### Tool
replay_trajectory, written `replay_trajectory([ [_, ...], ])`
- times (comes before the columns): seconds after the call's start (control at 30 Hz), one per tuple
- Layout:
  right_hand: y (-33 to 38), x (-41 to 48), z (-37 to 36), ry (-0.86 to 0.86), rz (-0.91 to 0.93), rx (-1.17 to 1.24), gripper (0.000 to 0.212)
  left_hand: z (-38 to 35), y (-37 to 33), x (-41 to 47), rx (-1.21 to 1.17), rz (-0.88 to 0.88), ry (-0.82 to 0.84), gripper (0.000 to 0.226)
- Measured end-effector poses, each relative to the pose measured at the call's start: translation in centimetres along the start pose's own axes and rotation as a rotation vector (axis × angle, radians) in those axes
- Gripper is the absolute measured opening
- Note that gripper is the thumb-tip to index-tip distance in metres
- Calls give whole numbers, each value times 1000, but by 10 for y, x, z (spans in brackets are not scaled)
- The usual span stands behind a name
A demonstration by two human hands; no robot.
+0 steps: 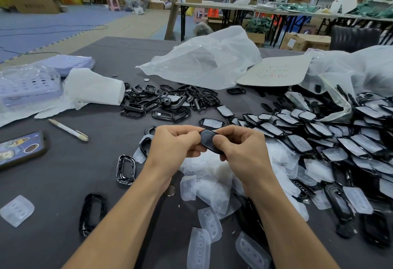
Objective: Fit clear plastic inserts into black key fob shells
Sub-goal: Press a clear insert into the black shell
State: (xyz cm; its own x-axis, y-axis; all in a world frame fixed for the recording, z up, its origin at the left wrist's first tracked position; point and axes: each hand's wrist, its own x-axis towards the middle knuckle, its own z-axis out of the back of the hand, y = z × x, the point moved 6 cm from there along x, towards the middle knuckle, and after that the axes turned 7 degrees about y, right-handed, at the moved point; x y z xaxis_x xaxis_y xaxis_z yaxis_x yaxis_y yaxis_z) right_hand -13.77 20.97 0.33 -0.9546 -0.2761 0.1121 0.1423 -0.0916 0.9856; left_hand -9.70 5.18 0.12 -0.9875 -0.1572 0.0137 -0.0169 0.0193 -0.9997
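Head view, left side first: what is the left hand [176, 143] doing?
— Fingers curled, pinching the left end of a black shell [209, 141], held up above the middle of the table [63, 173].
— And the right hand [240, 147]?
— Curled too, gripping the right end with its thumb pressed on the shell's face. The shell sits between the hands, touching both, so neither is nearer.
— Its long axis?
— Slanted, far-left down to near-right. I cannot tell whether an insert is seated in it.
— So the next press?
— Probably the right thumb, pushing into the face. Loose clear inserts [204, 168] lie directly beneath the hands, and fitted shells [350, 147] pile toward the right edge.
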Motion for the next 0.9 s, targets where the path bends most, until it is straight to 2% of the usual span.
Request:
replay_trajectory([
  [0.13,1,0,-1,4,19,-15,21,2,1,1,66,-22,-7,14],
  [0.53,1,-1,-2,16,9,43,21,3,7,3,-8,34,-87,32],
  [0.67,3,0,-1,13,19,58,26,-2,3,1,74,-35,-38,16],
  [0.9,5,-1,-3,45,16,164,37,4,0,2,62,-76,-144,33],
])
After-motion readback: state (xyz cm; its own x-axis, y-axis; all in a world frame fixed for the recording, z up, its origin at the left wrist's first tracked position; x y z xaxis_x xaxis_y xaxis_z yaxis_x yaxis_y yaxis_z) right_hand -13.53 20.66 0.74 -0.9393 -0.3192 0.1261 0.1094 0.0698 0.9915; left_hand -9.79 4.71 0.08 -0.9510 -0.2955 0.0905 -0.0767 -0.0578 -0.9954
